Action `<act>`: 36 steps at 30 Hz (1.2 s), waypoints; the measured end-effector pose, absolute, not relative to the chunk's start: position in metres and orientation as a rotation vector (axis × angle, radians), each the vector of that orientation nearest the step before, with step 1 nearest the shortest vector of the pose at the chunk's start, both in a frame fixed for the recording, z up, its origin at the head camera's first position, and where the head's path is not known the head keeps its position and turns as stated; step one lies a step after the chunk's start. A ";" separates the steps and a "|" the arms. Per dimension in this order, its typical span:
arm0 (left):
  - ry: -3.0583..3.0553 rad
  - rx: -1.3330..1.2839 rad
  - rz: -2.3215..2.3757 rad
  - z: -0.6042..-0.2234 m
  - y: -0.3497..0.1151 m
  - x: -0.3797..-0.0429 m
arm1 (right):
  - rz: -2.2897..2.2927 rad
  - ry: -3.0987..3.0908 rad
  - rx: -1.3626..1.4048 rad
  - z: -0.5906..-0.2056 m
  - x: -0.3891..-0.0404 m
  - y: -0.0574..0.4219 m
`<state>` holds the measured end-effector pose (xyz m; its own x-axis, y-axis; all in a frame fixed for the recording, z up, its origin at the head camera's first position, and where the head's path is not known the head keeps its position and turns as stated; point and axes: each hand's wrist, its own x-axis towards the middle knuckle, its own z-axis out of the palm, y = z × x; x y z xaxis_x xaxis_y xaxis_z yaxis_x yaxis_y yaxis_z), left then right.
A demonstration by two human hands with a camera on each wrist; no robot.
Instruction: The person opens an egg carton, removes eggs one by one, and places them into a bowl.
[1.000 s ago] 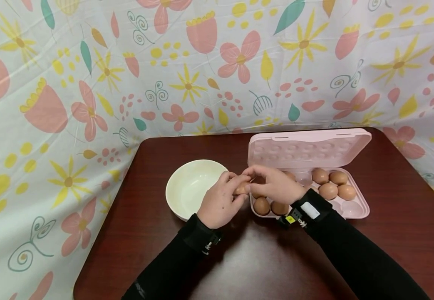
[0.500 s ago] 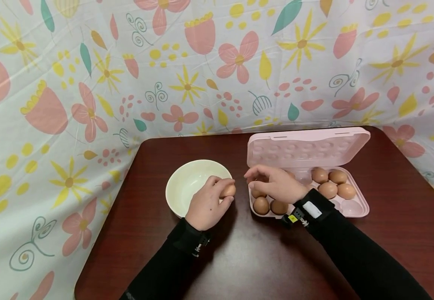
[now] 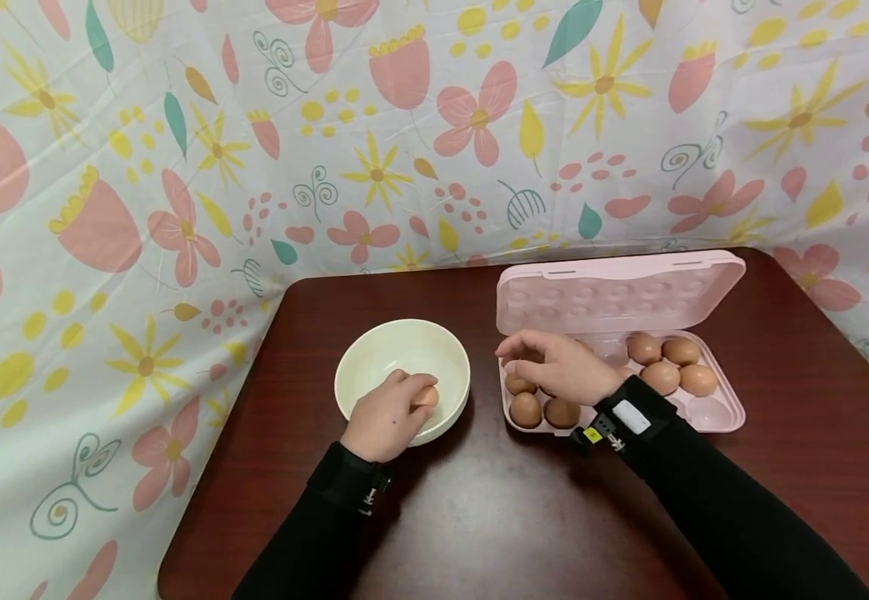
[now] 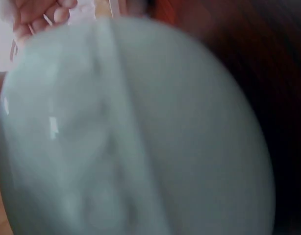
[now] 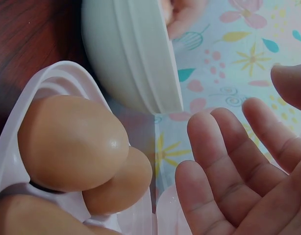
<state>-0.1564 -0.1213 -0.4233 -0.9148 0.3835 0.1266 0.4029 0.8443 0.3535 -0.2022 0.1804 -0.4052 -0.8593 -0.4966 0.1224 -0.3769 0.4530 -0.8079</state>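
From my end of the link, the egg [image 3: 427,395] sits in the fingers of the left hand [image 3: 383,418], thumb on one side and fingertips on the other, over the near right part of the cream bowl [image 3: 419,340]. How high it hangs above the bottom I cannot tell (the left wrist view is blurred and mostly bowl). The bowl stands towards the far left corner of the counter [image 3: 479,533].

I see the right hand [image 3: 557,364] holding nothing, its fingers loosely spread and the thumb well apart, above the left end of the pink carton [image 3: 707,414]. That carton lies towards the counter's far right corner, its lid [image 3: 614,293] raised along the far edge, with brown eggs [image 3: 526,410] in many of its cups.

As for handling, I would expect the egg to be light, stiff-shelled and brittle, and smooth enough to slip if the grip turns slack. I'd take it round its widest part with soft, even fingertip pressure, spreading the load and keeping fingernails off the shell. A hard squeeze at one spot, or a knock on the bowl's rim, could crack it.
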 end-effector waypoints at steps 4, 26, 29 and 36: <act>-3.041 -0.621 -0.535 -0.421 -0.129 -0.161 | -1.392 2.540 -0.757 -0.405 -0.202 0.183; -3.161 -0.793 -0.597 -0.422 -0.132 -0.171 | -1.461 2.465 -0.750 -0.408 -0.201 0.187; -3.166 -0.801 -0.592 -0.422 -0.132 -0.171 | -1.484 2.432 -0.736 -0.409 -0.200 0.187; -3.219 -0.796 -0.594 -0.419 -0.130 -0.173 | -1.477 2.449 -0.740 -0.407 -0.200 0.189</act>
<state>-0.1732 -0.1301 -0.4193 -0.8640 0.4856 -0.1330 0.4060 0.8283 0.3861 -0.1999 0.1890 -0.4068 -0.8580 -0.5051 0.0938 -0.3186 0.3800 -0.8684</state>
